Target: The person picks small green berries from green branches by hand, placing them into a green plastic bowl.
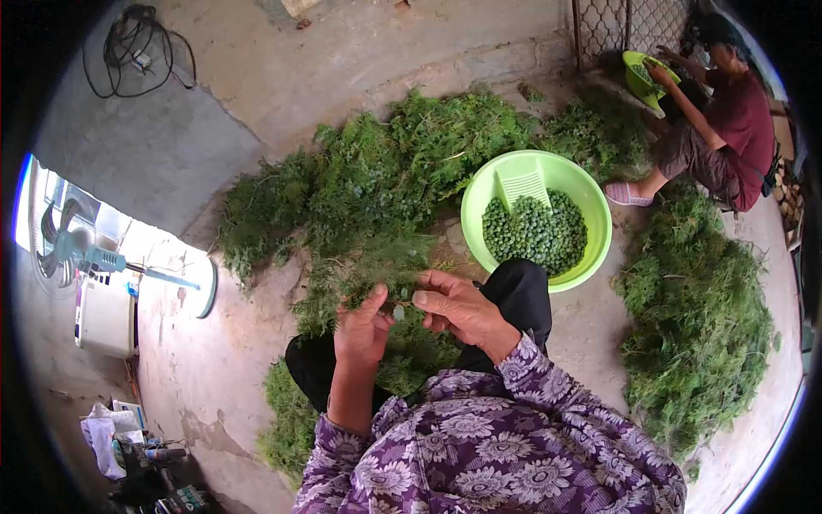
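My left hand (361, 327) is closed round a feathery green evergreen branch (377, 261), which spreads out above my fingers. Close beside it, my right hand (458, 307) has its thumb and fingers drawn together at the branch's stem; what they pinch is too small to make out. Just beyond my right knee stands a light green plastic basin (597, 184) with a ribbed washboard panel inside. Many small round green cones (535, 236) lie heaped in it. More cut greenery (415, 355) lies between my legs, partly hidden by my hands.
A long heap of cut branches (360, 180) lies ahead, another pile (698, 325) to the right. At upper right, a seated person (741, 128) handles a smaller green basin (638, 81). On the left are a standing fan (73, 240) and a coiled black cable (137, 51).
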Action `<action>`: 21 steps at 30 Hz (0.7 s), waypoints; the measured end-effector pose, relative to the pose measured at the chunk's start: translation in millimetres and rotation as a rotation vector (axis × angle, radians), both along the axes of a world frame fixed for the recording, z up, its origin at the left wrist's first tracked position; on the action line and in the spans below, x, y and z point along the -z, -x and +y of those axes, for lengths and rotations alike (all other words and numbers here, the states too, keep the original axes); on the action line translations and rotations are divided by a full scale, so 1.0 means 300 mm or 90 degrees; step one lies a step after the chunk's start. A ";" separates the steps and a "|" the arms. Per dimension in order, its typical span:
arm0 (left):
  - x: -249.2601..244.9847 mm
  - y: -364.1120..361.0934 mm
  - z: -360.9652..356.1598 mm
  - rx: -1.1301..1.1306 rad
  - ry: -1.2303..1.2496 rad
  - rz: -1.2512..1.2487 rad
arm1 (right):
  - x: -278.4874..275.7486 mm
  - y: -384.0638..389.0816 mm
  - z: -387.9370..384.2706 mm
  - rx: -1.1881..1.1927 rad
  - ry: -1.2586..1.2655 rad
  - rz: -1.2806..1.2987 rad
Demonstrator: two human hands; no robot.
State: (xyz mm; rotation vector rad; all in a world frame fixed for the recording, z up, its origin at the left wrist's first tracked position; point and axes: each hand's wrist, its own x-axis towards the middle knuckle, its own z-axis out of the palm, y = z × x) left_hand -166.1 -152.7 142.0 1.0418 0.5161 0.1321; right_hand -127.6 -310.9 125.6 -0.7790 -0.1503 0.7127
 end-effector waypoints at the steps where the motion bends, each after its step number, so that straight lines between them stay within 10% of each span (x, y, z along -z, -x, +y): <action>1: 0.002 -0.001 -0.004 0.001 -0.001 0.001 | -0.002 -0.002 0.002 -0.002 0.057 -0.025; 7: 0.036 0.019 0.026 0.055 -0.047 0.024 | 0.008 -0.016 0.001 0.003 0.155 -0.088; 9: 0.028 0.070 0.057 0.307 -0.937 -0.065 | 0.015 -0.011 0.000 0.014 0.175 -0.100; 11: 0.160 0.080 0.145 0.318 -0.757 -0.014 | 0.027 0.017 0.017 0.115 0.254 -0.113; 12: 0.063 0.073 0.112 0.416 -1.099 -0.062 | 0.058 0.017 0.019 0.092 0.212 -0.119; 14: -0.041 0.052 0.019 0.418 -0.990 0.270 | 0.117 0.020 0.045 0.096 0.183 -0.198; 16: 0.082 0.053 0.096 0.326 -1.080 0.060 | 0.090 0.016 0.028 0.060 0.263 -0.216; 18: 0.138 -0.004 0.099 0.202 -0.421 0.043 | 0.098 0.003 0.017 0.111 0.258 -0.214; 21: 0.161 -0.047 -0.011 0.253 -0.573 -0.140 | 0.080 -0.006 -0.032 0.147 0.241 -0.110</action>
